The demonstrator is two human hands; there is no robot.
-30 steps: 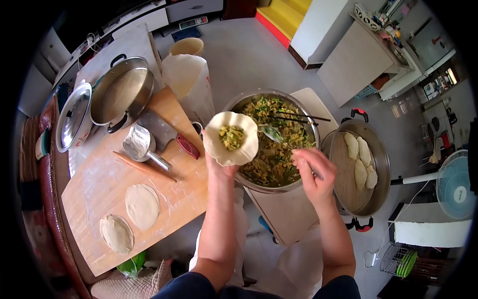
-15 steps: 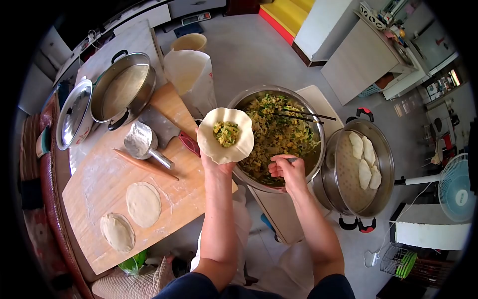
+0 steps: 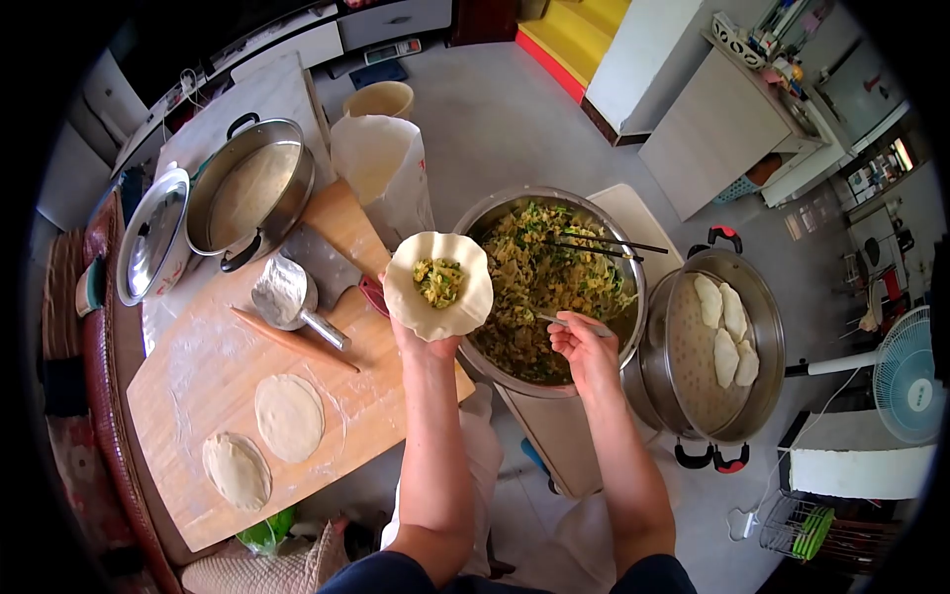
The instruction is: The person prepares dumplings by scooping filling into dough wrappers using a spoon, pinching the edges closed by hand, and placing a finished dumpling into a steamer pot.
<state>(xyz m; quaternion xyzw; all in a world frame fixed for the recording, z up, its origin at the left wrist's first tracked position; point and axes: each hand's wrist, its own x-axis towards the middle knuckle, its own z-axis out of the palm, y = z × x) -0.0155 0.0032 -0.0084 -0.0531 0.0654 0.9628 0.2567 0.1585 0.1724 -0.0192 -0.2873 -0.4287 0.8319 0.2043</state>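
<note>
From where I stand, I see the person's left hand [image 3: 426,344] cupped under a dough wrapper [image 3: 442,319], which it holds up with the open side to the top; how far the fingers are bent I cannot tell, because the dough hides most of them. In the middle of this wrapper lies a small heap of filling [image 3: 438,283]. The right hand [image 3: 586,351] is closed, with thumb and fingers pinched on the handle of a spoon [image 3: 598,328], over the near part of a metal bowl [image 3: 641,297]. The bowl contains much more of the same chopped mixture, and two chopsticks [image 3: 609,247] lie across its far right side. To the right of the bowl stands a pot [image 3: 765,307] with four white dumplings [image 3: 725,354] inside. On the left there is a wooden board [image 3: 178,436], where a flat dough round [image 3: 289,417] lies near a rolling pin [image 3: 294,340] and a metal scoop [image 3: 281,294].
</note>
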